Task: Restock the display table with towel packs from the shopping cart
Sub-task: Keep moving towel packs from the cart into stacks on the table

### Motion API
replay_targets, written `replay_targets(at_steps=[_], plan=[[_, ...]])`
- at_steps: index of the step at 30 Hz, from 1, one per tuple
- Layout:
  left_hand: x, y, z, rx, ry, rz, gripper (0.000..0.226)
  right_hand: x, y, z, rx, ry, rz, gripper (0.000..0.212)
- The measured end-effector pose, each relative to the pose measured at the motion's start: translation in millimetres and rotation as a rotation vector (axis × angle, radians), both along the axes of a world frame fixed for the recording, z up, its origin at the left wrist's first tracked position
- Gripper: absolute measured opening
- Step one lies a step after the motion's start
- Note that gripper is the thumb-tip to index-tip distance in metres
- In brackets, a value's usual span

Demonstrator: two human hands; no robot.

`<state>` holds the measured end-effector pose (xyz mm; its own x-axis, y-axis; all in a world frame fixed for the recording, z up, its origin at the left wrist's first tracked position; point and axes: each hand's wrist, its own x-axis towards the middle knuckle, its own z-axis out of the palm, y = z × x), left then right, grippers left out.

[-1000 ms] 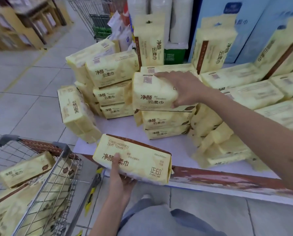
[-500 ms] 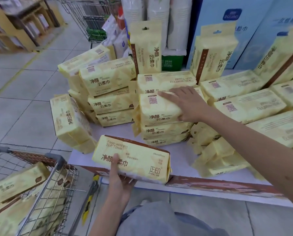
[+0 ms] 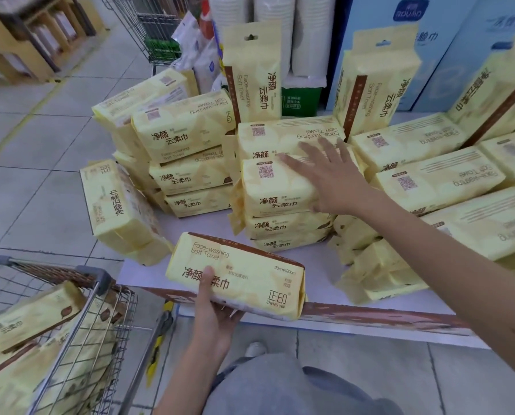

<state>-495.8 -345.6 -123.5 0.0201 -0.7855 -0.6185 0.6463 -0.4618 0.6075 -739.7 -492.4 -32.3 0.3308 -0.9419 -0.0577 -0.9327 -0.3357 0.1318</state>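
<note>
The right hand, fingers straight and spread, rests flat on the top pack of a stack on the white surface, while the left hand grips another towel pack at its front edge, beside the shopping cart.

White ribbed stacks stand above a small green box, beside large blue cartons. Wooden shelves border the grey tiled floor.

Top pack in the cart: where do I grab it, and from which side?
Probably take the top pack across its narrow width, mid-length, coming down from above: it lies broad face up on the pile, and the cart's wire wall fences its side. Use the right hand, which holds nothing.
</note>
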Motion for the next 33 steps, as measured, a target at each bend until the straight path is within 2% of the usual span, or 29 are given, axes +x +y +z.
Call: replay_targets(at_steps=[2,3,5,7,9,11,13,14,15,17,19,20,23,25,27,30,33], plan=[[0,1,0,-0.008,-0.003,0.001,0.044,7,19,3,-0.066,-0.105,-0.056,0.114],[0,1,0,-0.013,-0.005,0.001,0.045,10,33,3,-0.121,-0.23,-0.081,0.106],[0,2,0,-0.025,-0.006,0.006,0.046,19,68,-3,-0.2,-0.613,-0.177,0.08],[0,3,1,-0.042,-0.001,0.007,0.046,32,104,-15,-0.114,-1.064,-0.393,0.052],[-1,4,1,-0.067,-0.001,-0.004,0.044,44,129,-32,0.144,-1.388,-0.762,0.032],[-4,5,1,-0.1,-0.003,-0.028,0.041,48,137,-45,0.604,-1.58,-1.175,0.043],[-7,5,1,-0.127,-0.003,-0.076,0.039,47,138,-52,1.117,-1.768,-1.353,0.061],[-8,5,1,-0.144,-0.008,-0.11,0.04,47,137,-55,1.253,-1.82,-1.359,0.061],[-9,4,1,-0.17,-0.021,-0.144,0.041,45,136,-58,1.293,-1.84,-1.354,0.054],[-8,1,3,-0.211,-0.057,-0.204,0.06,44,137,-66,1.264,-1.87,-1.32,0.037],[-3,-4,6,-0.223,-0.06,-0.278,0.092,40,136,-75,1.195,-1.922,-1.279,0.033],[2,-6,6,-0.233,-0.049,-0.309,0.096,37,134,-79,1.156,-1.943,-1.251,0.036],[21,-16,3,-0.221,-0.023,-0.33,0.089,25,130,-86,1.057,-1.927,-1.182,0.044],[35,-27,2,-0.135,-0.011,-0.327,0.086,19,127,-87,1.001,-1.854,-1.156,0.047],[44,-38,4,-0.02,-0.033,-0.421,0.072,16,124,-88,0.954,-1.793,-1.107,0.05],[44,-53,3,0.116,-0.305,-0.618,0.067,18,120,-92,0.808,-1.766,-0.999,0.065],[34,-60,0,0.111,-0.463,-0.584,0.077,25,117,-97,0.704,-1.789,-1.007,0.068]])
